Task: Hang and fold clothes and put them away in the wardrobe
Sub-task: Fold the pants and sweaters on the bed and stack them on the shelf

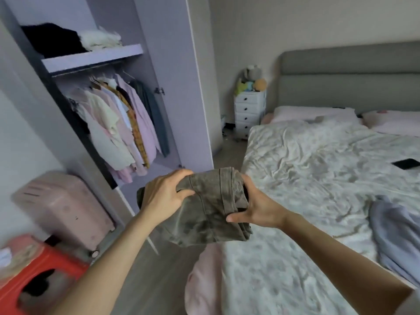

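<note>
I grip the folded olive trousers (pixel 204 208), soft and floppy, between my left hand (pixel 162 192) and right hand (pixel 256 205), each clamped on one side so the folds hold.

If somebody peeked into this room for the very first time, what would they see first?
Right in the middle, the left hand and right hand grip a folded olive-green garment in the air. Behind on the left stands the open lilac wardrobe, with pastel clothes hanging on its rail. On the right spreads a rumpled white bed.
</note>
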`<act>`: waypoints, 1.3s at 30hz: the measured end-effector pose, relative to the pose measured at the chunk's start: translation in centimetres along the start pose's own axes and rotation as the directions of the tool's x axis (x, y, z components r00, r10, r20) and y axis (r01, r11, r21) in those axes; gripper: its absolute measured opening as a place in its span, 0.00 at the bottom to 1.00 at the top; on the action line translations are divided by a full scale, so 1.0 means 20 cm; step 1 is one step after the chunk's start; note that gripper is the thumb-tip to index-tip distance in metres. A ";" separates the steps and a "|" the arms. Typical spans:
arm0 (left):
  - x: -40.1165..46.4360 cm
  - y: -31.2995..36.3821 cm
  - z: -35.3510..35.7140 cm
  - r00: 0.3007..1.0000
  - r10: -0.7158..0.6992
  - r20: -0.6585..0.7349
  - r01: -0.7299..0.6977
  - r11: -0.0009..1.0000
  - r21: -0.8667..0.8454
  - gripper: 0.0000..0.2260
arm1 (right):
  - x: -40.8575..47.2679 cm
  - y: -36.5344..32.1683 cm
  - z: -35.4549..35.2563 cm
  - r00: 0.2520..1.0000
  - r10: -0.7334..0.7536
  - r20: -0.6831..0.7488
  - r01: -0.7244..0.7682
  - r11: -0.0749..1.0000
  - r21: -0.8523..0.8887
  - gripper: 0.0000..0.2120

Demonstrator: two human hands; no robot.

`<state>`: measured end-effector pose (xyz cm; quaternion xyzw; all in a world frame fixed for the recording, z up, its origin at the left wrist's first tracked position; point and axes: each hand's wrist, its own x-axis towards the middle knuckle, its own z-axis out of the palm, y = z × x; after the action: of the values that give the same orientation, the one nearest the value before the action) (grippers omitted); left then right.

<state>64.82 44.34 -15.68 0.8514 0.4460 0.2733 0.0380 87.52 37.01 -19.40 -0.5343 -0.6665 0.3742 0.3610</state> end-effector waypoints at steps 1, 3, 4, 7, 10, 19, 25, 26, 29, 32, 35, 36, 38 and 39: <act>-0.03 -0.15 -0.11 0.998 -0.064 -0.022 0.064 0.998 -0.012 0.15 | 0.12 -0.08 0.14 1.000 -0.021 -0.003 0.021 1.000 0.006 0.42; -0.03 -0.31 -0.22 0.990 -0.136 -0.024 0.134 0.990 -0.048 0.15 | 0.26 -0.16 0.30 0.995 -0.030 -0.093 0.032 0.999 0.023 0.33; -0.04 -0.46 -0.33 0.986 -0.162 -0.038 0.160 0.986 -0.057 0.15 | 0.38 -0.26 0.43 0.987 -0.069 -0.144 0.070 0.998 0.002 0.29; -0.03 -0.78 -0.56 0.970 -0.215 -0.113 0.207 0.976 -0.073 0.15 | 0.66 -0.46 0.70 0.934 -0.210 -0.289 0.189 0.977 -0.099 0.22; -0.01 -0.99 -0.72 0.950 -0.252 -0.187 0.242 0.967 -0.073 0.22 | 0.87 -0.61 0.82 0.880 -0.294 -0.372 0.268 0.956 -0.122 0.22; 0.06 -1.57 -0.84 0.898 -0.438 0.042 0.330 0.606 -0.724 0.54 | 1.28 -0.90 0.86 0.722 -0.435 -0.538 0.364 0.900 -0.240 0.22; 0.28 -1.57 -0.81 0.928 -0.367 0.070 0.260 0.500 -0.826 0.31 | 1.46 -1.02 0.80 0.665 -0.445 -0.600 0.412 0.888 -0.202 0.22; 0.32 -1.58 -0.82 0.931 -0.359 0.072 0.254 0.493 -0.832 0.33 | 1.48 -1.02 0.79 0.654 -0.448 -0.610 0.424 0.884 -0.194 0.22; 0.45 -1.62 -0.85 0.950 -0.309 0.044 0.214 0.541 -0.814 0.43 | 1.53 -1.02 0.72 0.614 -0.433 -0.660 0.452 0.878 -0.155 0.23; 0.59 -1.62 -0.84 0.977 -0.206 0.060 0.171 0.581 -0.795 0.46 | 1.61 -0.98 0.65 0.583 -0.404 -0.705 0.473 0.874 -0.110 0.20; 0.78 -1.62 -0.79 0.984 -0.164 0.068 0.146 0.539 -0.830 0.43 | 1.74 -0.87 0.57 0.566 -0.347 -0.748 0.461 0.885 -0.062 0.20; 0.85 -1.61 -0.75 0.983 -0.180 0.040 0.132 0.536 -0.834 0.39 | 1.79 -0.82 0.54 0.569 -0.321 -0.757 0.443 0.895 -0.046 0.20; 0.99 -1.60 -0.63 0.973 -0.227 -0.033 0.109 0.585 -0.804 0.33 | 1.93 -0.70 0.48 0.591 -0.257 -0.764 0.397 0.918 -0.001 0.20; 1.04 -1.59 -0.57 0.964 -0.254 -0.079 0.102 0.627 -0.772 0.32 | 1.98 -0.64 0.45 0.602 -0.224 -0.766 0.372 0.928 0.021 0.21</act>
<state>45.13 77.52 -6.94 0.6791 0.3735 0.5060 0.3785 67.19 73.05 -8.98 -0.4867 -0.5002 0.1113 0.7075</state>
